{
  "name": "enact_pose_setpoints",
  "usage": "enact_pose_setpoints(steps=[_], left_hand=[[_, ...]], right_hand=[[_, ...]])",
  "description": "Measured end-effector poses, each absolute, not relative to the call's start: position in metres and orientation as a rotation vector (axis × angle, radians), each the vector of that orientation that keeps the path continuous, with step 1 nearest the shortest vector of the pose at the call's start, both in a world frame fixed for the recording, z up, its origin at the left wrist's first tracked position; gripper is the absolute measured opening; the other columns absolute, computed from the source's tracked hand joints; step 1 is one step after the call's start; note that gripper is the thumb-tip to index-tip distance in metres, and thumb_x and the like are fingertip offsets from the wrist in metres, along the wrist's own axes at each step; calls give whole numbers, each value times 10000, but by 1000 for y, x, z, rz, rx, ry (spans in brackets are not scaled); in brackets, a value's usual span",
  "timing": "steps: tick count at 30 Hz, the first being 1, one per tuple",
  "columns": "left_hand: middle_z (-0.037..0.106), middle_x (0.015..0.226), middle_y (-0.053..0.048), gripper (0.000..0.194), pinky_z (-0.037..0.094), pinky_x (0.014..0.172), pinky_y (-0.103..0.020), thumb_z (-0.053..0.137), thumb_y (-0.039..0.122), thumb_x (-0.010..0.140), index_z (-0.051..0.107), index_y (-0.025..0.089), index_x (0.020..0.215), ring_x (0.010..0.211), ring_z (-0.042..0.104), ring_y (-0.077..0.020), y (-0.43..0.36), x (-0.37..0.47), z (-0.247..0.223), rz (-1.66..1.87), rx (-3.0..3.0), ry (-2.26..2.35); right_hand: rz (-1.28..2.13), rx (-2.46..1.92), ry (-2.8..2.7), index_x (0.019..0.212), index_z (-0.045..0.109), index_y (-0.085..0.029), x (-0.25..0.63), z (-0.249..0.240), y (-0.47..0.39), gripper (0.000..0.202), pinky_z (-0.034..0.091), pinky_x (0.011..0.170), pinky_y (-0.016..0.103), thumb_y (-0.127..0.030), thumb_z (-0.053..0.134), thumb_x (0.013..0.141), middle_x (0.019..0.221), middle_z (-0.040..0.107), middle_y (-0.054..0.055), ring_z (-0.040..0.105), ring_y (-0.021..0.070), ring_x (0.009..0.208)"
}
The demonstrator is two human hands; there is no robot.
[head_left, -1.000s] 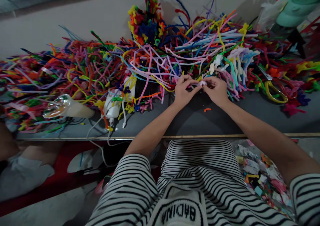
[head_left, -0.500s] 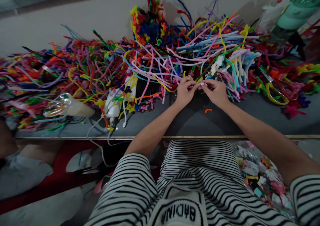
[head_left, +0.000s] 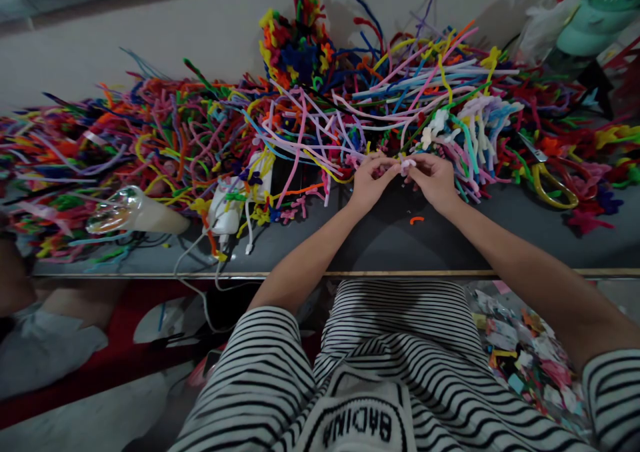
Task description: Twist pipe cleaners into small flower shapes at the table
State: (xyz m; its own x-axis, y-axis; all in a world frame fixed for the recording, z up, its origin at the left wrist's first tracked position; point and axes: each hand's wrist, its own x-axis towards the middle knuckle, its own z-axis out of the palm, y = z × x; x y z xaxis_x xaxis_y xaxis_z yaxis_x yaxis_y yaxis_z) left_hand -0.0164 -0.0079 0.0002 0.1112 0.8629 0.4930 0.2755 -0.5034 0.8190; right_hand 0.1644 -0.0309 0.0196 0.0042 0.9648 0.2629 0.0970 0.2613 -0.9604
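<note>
Between my two hands, just above the front of the heap, is a small pale pink pipe-cleaner flower. My left hand pinches its left side between thumb and fingers. From the other side, my right hand is closed on it with thumb and forefinger. Its fine shape is partly hidden by my fingertips. Right behind my hands lie loose pipe cleaners in pink, lilac and white. A bunch of lilac, white and blue bent pieces sits to the right of my right hand.
Yellow-handled scissors lie at the right. A short orange offcut rests on the grey table before me. At the left are a plastic cup and a white charger with cable. Scraps fill the floor at lower right.
The pale pink flower has turned and shows more of its petals between my fingers. My right fingers have shifted slightly; both arms are almost where they were.
</note>
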Motion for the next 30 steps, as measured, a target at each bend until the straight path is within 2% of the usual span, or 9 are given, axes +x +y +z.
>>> enact_pose_setpoints(steps=[3, 6, 12, 15, 20, 23, 26, 30], left_hand=[[660, 1032, -57, 455, 537, 935, -388, 740, 691, 844, 796, 256, 963, 1027, 647, -213, -14, -16, 8, 1493, 1907, 1129], [648, 965, -43, 430, 544, 874, -364, 766, 681, 825, 798, 257, 890, 960, 646, -197, -17, -15, 11, 1515, 1908, 1161], [658, 986, -60, 370, 549, 902, -375, 719, 601, 903, 782, 238, 877, 981, 653, -208, -16, -14, 6, 1538, 2007, 1159], [647, 1004, -67, 338, 543, 955, -386, 678, 550, 947, 763, 227, 892, 997, 648, -210, -12, -14, 2, 1507, 2077, 1160], [660, 1025, -69, 331, 510, 1040, -414, 676, 535, 952, 754, 223, 871, 1024, 646, -213, -2, -17, -4, 1424, 2025, 1067], [693, 1038, -67, 392, 516, 1012, -400, 680, 600, 930, 766, 219, 891, 1016, 656, -207, 0, -19, -6, 1317, 1890, 965], [702, 1003, -60, 454, 526, 972, -374, 690, 659, 897, 776, 213, 893, 978, 657, -193, -3, -19, -4, 1301, 1815, 970], [672, 1012, -65, 450, 546, 903, -347, 710, 659, 883, 787, 220, 939, 968, 650, -193, -14, -15, 5, 1431, 1935, 1102]], right_hand=[[829, -1082, -1476, 1004, 816, -240, 165, 20, -34, 470, 597, 608, 355, -662, 794, 797, 885, 792, 65, 732, 229, 746], [687, -1118, -1537, 1015, 822, -225, 165, 20, -36, 389, 618, 707, 372, -575, 762, 855, 948, 812, 71, 747, 234, 801], [548, -1182, -1596, 1017, 831, -227, 165, 22, -36, 221, 631, 753, 391, -378, 728, 892, 983, 829, 63, 765, 243, 821], [537, -1170, -1608, 1017, 833, -219, 166, 22, -36, 201, 634, 782, 408, -338, 722, 897, 1005, 829, 71, 776, 255, 853], [614, -1144, -1582, 989, 829, -236, 167, 19, -33, 242, 639, 782, 427, -445, 750, 897, 971, 820, 70, 776, 266, 858], [807, -1121, -1512, 1022, 827, -228, 167, 15, -29, 400, 615, 610, 390, -585, 773, 850, 922, 808, 76, 748, 245, 718], [974, -1108, -1426, 1063, 811, -228, 166, 13, -26, 523, 530, 462, 326, -673, 791, 790, 875, 790, 72, 706, 213, 608], [939, -1102, -1391, 1013, 800, -242, 165, 15, -27, 513, 522, 475, 312, -691, 805, 765, 837, 771, 58, 702, 207, 633]])
